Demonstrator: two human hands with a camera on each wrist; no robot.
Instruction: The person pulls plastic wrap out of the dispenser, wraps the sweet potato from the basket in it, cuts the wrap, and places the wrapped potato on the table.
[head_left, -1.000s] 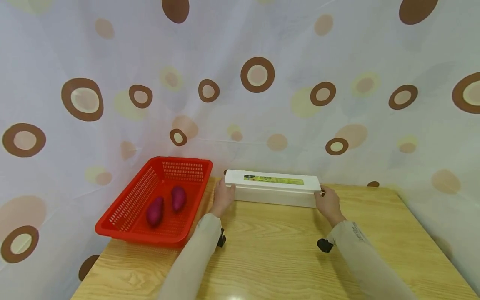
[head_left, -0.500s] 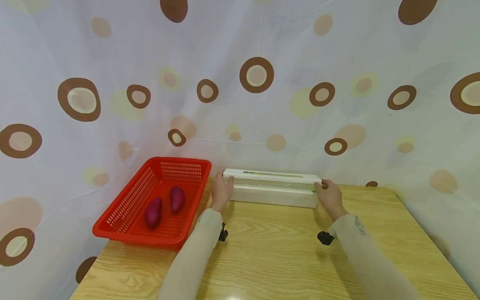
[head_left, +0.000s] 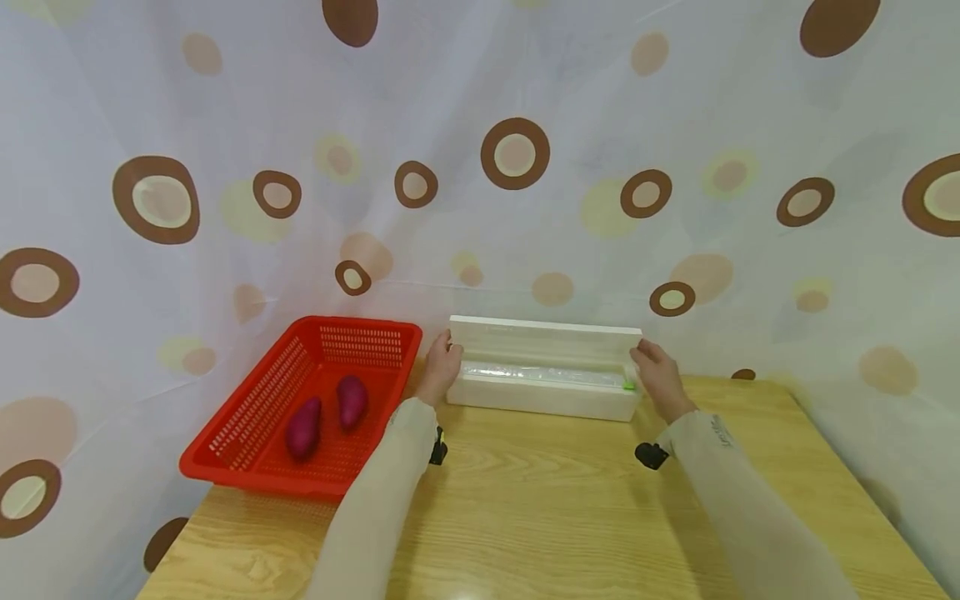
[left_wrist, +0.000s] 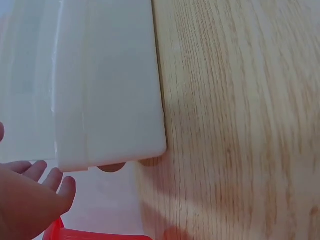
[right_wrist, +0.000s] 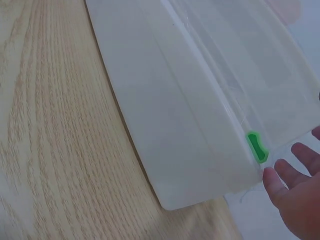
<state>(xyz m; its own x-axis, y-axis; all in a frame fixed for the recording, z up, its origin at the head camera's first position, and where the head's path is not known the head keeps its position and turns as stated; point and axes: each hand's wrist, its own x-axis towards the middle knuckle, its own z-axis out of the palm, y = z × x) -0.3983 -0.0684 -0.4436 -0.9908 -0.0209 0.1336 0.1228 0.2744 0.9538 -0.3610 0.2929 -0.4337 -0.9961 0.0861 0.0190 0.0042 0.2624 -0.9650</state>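
A long white cling film box (head_left: pixel 543 399) lies at the back of the table, its lid (head_left: pixel 547 340) tipped up along the far side. Inside it shows shiny clear film (head_left: pixel 532 372). A green slide cutter (right_wrist: pixel 257 147) sits at the box's right end. My left hand (head_left: pixel 440 367) holds the lid's left end between thumb and fingers; its other fingers are apart from the box in the left wrist view. At the opposite end, my right hand (head_left: pixel 658 377) holds the lid by its edge, the lower fingers spread close to the cutter.
To the left stands a red plastic basket (head_left: pixel 197 468) with two purple sweet potatoes (head_left: pixel 303 429) in it. The wooden table (head_left: pixel 540 500) stretches in front of the box. A spotted curtain (head_left: pixel 570 242) hangs right behind.
The lid, flat on the box a second ago, has swung up and back, uncovering the film and the green cutter. Both hands have risen slightly with it.
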